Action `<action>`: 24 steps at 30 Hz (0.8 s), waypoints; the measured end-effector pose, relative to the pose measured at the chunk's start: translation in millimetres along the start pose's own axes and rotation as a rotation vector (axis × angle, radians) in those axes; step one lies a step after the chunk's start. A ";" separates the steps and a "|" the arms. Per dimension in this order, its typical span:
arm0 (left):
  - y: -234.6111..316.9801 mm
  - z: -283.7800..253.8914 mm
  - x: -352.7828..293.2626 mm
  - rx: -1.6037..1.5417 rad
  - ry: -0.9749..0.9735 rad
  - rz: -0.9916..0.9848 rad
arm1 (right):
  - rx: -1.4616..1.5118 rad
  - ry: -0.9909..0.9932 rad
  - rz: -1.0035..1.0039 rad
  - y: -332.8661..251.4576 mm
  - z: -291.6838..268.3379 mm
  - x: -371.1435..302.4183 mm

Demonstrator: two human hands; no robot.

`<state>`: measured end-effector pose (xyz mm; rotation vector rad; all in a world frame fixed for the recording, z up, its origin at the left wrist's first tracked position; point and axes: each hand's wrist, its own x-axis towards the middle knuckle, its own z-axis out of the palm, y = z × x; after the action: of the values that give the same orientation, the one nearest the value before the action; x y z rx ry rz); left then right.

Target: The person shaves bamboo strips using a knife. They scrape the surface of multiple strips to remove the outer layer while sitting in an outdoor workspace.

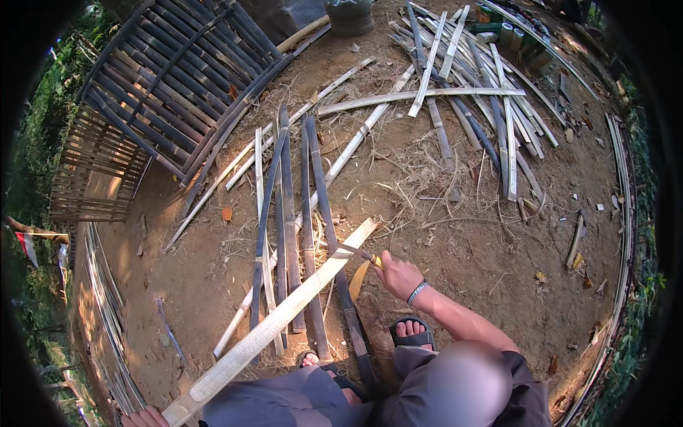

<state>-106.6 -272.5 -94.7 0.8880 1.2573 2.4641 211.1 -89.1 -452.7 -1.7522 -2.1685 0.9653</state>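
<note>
A long pale split bamboo slat slants from the lower left up to the middle of the head view. Its lower end is in my left hand, whose fingers are closed around it and partly cut off by the picture's edge. My right hand, with a band at the wrist, is wrapped round the yellowish handle of a knife. The knife's blade lies at the slat near its upper end. Beneath the slat, several dark bamboo strips rest side by side on the ground.
A large pile of split bamboo strips lies at the far right. A bamboo slatted frame stands at the far left. Shavings litter the dirt ground, and long thin strips run along the left edge. My sandalled foot is close to the right hand.
</note>
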 end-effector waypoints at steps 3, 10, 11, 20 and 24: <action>5.1 -5.1 1.8 -0.004 -0.016 -0.008 | -0.010 0.036 0.060 25.4 4.9 13.7; 4.7 -14.7 2.5 -0.081 -0.096 -0.012 | -0.056 -0.054 0.002 12.3 6.3 3.7; 6.8 -15.0 1.1 -0.067 -0.093 -0.002 | -0.039 -0.052 -0.017 -0.8 -6.7 2.4; 7.0 -15.0 -4.5 -0.104 -0.197 -0.025 | -0.003 -0.052 -0.070 -13.4 -7.6 -2.1; 6.6 -13.2 -2.8 -0.095 -0.219 -0.050 | 0.010 -0.033 -0.051 -5.6 13.0 1.4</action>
<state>-112.1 -286.4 -96.5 1.0540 1.0665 2.2937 199.4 -93.0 -459.8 -1.6796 -2.2128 0.9987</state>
